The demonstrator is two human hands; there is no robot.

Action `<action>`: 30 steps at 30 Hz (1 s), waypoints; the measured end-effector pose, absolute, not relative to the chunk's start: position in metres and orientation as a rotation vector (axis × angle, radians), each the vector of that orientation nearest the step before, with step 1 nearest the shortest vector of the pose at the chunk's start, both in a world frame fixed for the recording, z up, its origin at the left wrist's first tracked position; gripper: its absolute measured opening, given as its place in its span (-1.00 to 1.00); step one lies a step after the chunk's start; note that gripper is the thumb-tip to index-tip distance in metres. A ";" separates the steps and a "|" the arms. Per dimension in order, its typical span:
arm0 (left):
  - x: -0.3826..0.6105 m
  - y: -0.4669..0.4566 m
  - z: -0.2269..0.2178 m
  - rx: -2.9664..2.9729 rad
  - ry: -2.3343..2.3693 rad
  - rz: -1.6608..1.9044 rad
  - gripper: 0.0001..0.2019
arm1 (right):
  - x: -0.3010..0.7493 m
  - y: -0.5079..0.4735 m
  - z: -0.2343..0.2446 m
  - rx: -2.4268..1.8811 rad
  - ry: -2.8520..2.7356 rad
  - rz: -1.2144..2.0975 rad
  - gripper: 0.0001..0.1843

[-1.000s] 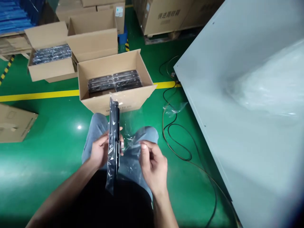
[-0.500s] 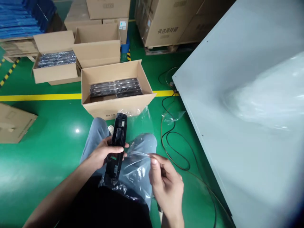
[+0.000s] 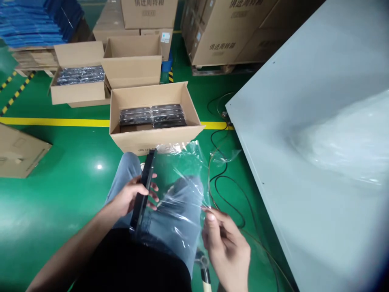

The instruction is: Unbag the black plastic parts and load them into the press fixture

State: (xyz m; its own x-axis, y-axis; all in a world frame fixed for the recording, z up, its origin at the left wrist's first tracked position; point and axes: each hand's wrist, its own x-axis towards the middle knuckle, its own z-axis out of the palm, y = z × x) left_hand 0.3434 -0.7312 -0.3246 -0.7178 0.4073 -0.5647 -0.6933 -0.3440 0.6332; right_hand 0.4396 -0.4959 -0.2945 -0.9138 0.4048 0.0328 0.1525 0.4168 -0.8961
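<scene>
A long black plastic part stands slanted above my lap, its narrow side toward me. My left hand grips it around the middle, thumb on the near side and fingertips showing past its right side. A clear plastic bag spreads from the part across my right knee. My right hand pinches the bag's right edge between thumb and forefinger and holds the film taut. The other fingers of that hand are curled in.
Ahead stands an open carton holding several bagged black parts. Another open carton with bagged parts lies behind on the left. A large pale grey panel fills the right side. Cables loop over the green floor.
My right hand has moved right, pulling the bag wider and tauter. The black part has turned in my left hand, from its open recessed face to its narrow side.
</scene>
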 end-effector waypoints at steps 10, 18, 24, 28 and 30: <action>0.349 -0.761 -0.343 -0.306 1.140 2.112 -0.59 | 0.436 -0.494 -0.284 -0.465 -2.446 1.522 -0.66; 0.342 -0.767 -0.338 -0.411 1.194 2.187 -0.60 | 0.423 -0.489 -0.292 -0.549 -2.489 1.568 -0.54; 0.299 -0.782 -0.315 -0.328 1.452 2.143 -0.46 | 0.389 -0.509 -0.317 -0.522 -2.396 1.754 -0.46; 0.249 -0.790 -0.304 -0.311 1.563 2.091 -0.34 | 0.347 -0.524 -0.329 -0.527 -2.307 1.841 -0.43; 0.218 -0.792 -0.301 -0.299 1.615 2.053 -0.30 | 0.317 -0.529 -0.333 -0.539 -2.272 1.899 -0.41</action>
State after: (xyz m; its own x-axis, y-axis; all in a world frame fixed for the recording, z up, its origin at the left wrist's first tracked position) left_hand 0.2176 -0.7923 -0.3006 -0.8472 0.2526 -0.4673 -0.5137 -0.1652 0.8419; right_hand 0.3170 -0.5289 -0.3332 -0.9275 0.3521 -0.1255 0.1860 0.1435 -0.9720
